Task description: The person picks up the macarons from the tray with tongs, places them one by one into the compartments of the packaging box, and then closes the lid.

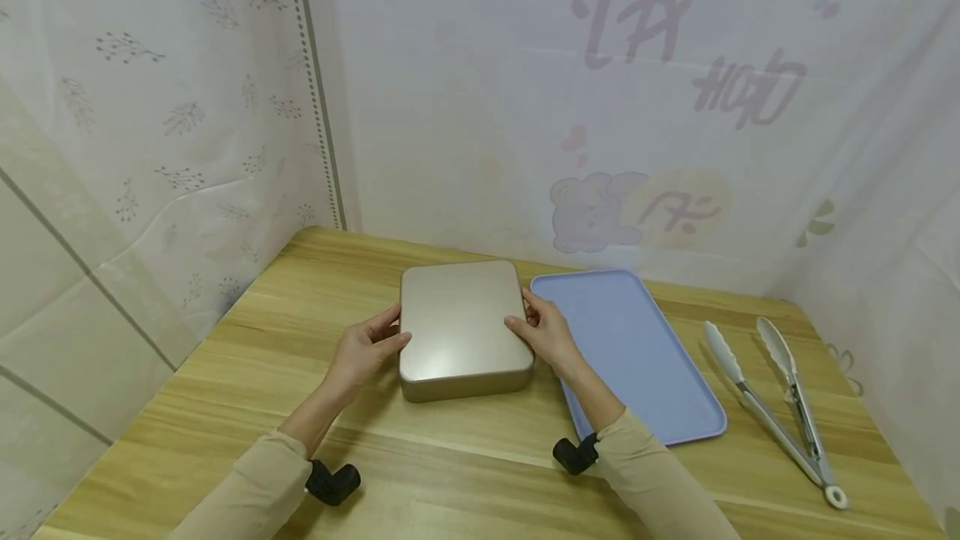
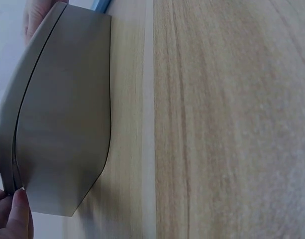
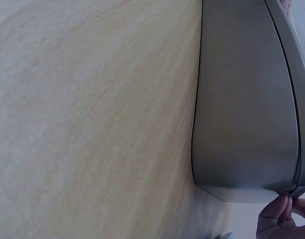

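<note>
A square, pale-gold metal tin with rounded corners sits on the table, its smooth lid on top. At its left side my left hand pinches the lid's edge, thumb near the top. My right hand holds the lid's opposite edge the same way. In the left wrist view, fingertips grip at the dark seam between lid and body, where a narrow gap widens at the corner. The right wrist view shows fingertips at that seam on the other side. Inside the tin is hidden.
A blue rectangular tray lies right of the tin, partly under my right forearm. Farther right rest metal tongs with pale tips, spread apart. Printed curtains hang behind and beside the wooden table.
</note>
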Demonstrator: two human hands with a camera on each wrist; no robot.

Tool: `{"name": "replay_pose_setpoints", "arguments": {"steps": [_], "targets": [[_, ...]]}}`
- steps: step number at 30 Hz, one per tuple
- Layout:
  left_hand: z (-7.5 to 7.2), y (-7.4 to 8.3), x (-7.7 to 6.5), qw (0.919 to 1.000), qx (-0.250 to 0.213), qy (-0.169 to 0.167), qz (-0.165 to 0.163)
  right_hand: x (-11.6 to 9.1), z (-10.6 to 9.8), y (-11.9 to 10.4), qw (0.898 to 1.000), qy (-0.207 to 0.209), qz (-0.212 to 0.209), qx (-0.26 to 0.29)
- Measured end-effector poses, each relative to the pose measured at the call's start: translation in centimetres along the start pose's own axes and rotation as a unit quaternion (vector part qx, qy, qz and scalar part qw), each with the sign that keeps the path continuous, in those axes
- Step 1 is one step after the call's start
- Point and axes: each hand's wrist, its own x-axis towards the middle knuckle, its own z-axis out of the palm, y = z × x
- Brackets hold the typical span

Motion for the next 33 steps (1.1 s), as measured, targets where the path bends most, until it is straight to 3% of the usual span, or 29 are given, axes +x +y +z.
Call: {"name": "replay_pose_setpoints", "arguments": {"steps": [15, 33], "targets": [[0.08, 0.01, 0.2, 1.0, -0.006, 0.0, 0.006, 0.03, 0.07, 0.29, 1.0, 0.001, -0.008, -0.01], [0.35, -0.2, 0.68, 0.9998, 0.006, 0.014, -0.008, -0.11, 0.17, 0.56, 1.0, 0.008, -0.011, -0.015]]}}
